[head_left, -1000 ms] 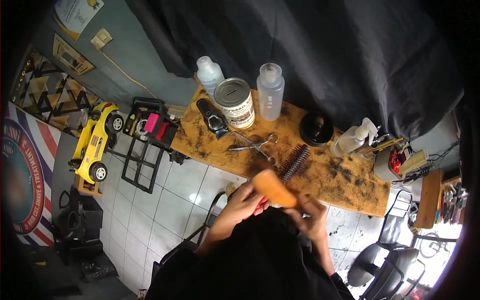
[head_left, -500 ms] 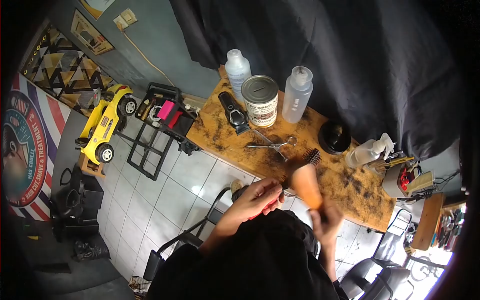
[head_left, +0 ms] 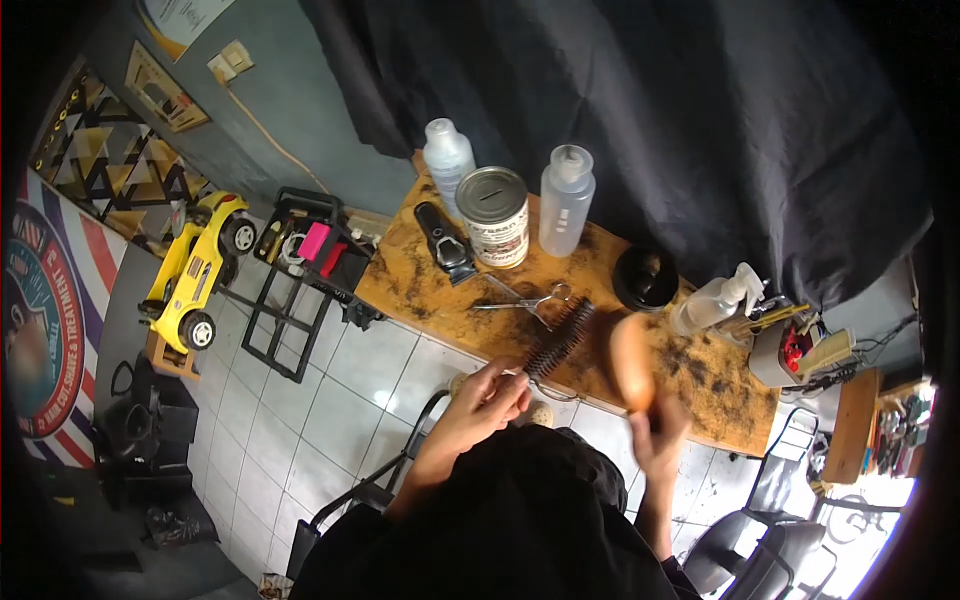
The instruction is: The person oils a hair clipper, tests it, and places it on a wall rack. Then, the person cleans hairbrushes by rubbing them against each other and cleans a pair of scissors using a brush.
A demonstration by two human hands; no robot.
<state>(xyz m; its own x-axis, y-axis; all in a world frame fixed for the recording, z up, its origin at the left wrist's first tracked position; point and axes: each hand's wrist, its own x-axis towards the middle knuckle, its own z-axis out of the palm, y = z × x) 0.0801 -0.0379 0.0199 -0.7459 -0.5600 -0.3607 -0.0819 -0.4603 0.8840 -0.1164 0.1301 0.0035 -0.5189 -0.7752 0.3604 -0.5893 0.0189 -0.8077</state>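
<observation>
Your left grip (head_left: 482,410) holds the bristled brush (head_left: 561,338), right grip (head_left: 662,436) the blurred orange tool (head_left: 630,360); likely light, stiff; hold one end.

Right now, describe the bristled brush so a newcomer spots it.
Find the wooden table, then the left hand at its near edge. The brush slants from that hand toward the scissors. It is dark and bristly, unlike the silvery scissors and the orange tool in the right hand.
</observation>
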